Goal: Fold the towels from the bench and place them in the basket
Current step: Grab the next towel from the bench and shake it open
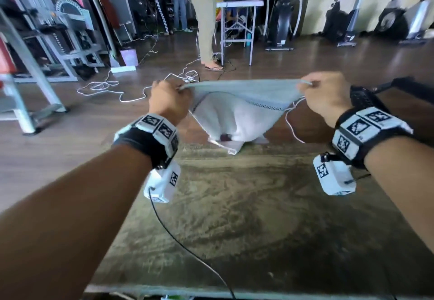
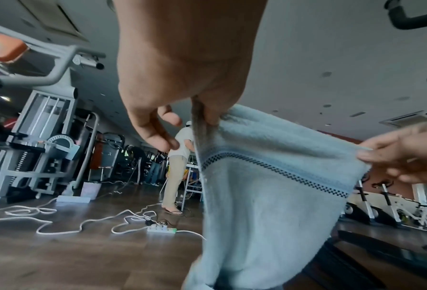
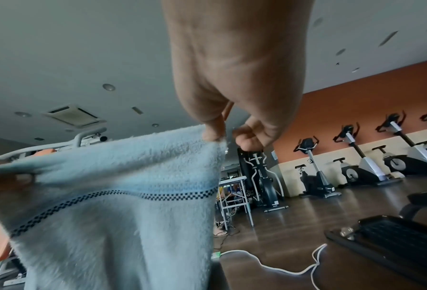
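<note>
Mid-frame above the bench, my left hand point(image 1: 168, 99) and right hand point(image 1: 327, 95) each pinch a top corner of the pale blue fluffy towel point(image 1: 237, 109), stretched taut; next, I'd bring corners together, evenly.

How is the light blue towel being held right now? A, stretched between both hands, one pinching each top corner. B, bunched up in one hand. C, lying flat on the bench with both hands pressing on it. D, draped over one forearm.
A: the left hand and the right hand each pinch a top corner of the towel, which hangs between them.
</note>
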Action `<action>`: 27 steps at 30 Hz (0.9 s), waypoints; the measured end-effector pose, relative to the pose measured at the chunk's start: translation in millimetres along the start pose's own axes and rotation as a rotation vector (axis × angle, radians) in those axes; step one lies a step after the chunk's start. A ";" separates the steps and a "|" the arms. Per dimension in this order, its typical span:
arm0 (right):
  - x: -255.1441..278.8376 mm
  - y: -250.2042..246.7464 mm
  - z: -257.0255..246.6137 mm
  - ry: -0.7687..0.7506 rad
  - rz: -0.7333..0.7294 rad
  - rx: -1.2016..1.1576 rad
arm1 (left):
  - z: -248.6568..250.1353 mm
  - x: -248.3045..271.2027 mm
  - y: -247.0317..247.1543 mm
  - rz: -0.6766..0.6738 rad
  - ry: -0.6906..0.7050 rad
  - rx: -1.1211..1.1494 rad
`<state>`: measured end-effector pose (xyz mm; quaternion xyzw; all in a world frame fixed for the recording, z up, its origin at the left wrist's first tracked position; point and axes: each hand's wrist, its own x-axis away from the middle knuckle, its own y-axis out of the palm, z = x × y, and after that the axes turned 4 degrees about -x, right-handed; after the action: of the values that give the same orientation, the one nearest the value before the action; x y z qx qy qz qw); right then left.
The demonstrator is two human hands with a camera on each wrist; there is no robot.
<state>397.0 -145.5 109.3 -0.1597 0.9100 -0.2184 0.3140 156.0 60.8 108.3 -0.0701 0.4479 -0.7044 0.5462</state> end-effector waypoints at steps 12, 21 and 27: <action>7.5 13.2 6.6 0.221 -0.086 -0.353 | -4.9 -7.7 1.8 -0.233 -0.237 0.375; 33.7 -2.4 39.5 0.209 -0.104 -0.275 | -23.6 13.0 3.7 -0.376 -0.064 0.348; 77.2 -18.6 41.4 0.147 -0.138 -0.114 | -29.2 48.3 -4.9 -0.307 -0.007 0.207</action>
<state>368.3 -206.7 50.6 -0.2229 0.9284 -0.1987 0.2210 116.4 36.9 75.7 -0.0834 0.3550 -0.8216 0.4382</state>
